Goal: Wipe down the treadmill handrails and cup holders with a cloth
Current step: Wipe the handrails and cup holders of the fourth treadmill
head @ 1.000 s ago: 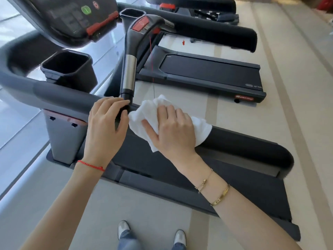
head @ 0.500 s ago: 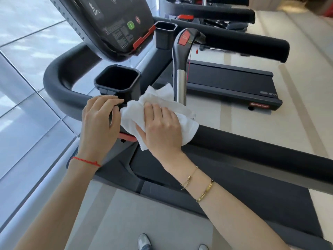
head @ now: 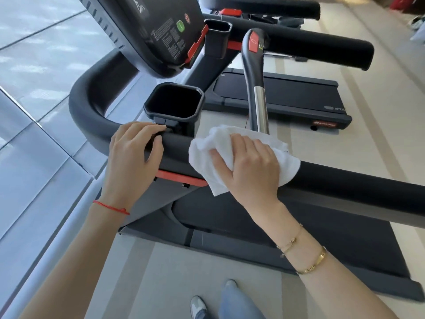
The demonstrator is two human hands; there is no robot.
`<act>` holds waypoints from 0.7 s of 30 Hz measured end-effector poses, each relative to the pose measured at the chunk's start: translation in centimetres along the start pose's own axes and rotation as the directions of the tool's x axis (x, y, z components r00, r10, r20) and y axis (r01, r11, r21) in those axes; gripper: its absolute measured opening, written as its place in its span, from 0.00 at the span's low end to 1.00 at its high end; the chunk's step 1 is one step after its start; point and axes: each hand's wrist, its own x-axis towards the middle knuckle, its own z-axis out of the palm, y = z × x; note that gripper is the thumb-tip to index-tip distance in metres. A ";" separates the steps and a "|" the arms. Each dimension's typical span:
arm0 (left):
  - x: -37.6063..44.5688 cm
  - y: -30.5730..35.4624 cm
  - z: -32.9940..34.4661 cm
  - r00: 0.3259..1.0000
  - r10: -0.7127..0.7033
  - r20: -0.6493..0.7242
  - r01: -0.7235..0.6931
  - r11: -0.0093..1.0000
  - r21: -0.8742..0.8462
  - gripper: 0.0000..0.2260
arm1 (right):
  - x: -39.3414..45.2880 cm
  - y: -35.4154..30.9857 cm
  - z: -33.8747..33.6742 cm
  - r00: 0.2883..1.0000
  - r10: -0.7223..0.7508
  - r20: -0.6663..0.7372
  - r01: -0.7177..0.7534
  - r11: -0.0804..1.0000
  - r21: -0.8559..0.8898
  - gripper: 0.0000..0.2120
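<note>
The treadmill (head: 230, 215) fills most of the view, its dark near handrail (head: 345, 180) running under both hands and out to the right, then curving up and away on the left. Just beyond the left hand sits the nearer cup holder (head: 174, 101), a dark, open-topped tub; a second cup holder (head: 217, 31) stands farther off, beyond the console (head: 156, 31). An upright grip bar (head: 258, 88) with a red button rises just past the right hand.

The white cloth (head: 232, 157) is draped over the handrail, bunched under the right hand (head: 250, 166), whose fingers curl over it and press it onto the rail. The left hand (head: 134, 155) grips the bare rail just left of the cloth, fingers curled over the top and fingertips close to the base of the nearer cup holder.

The step in hand looks like wiping the near handrail close to its bend. Next, probably, the cloth must slide leftward along the rail, so the left hand would need to make way, or lift into the cup holder just beyond.
</note>
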 end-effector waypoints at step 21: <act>5.3 -3.3 -0.6 0.978 -0.206 -0.036 0.206 0.979 -0.009 0.10 | 3.5 -2.1 -0.1 0.979 0.018 0.202 -0.043 0.992 0.119 0.20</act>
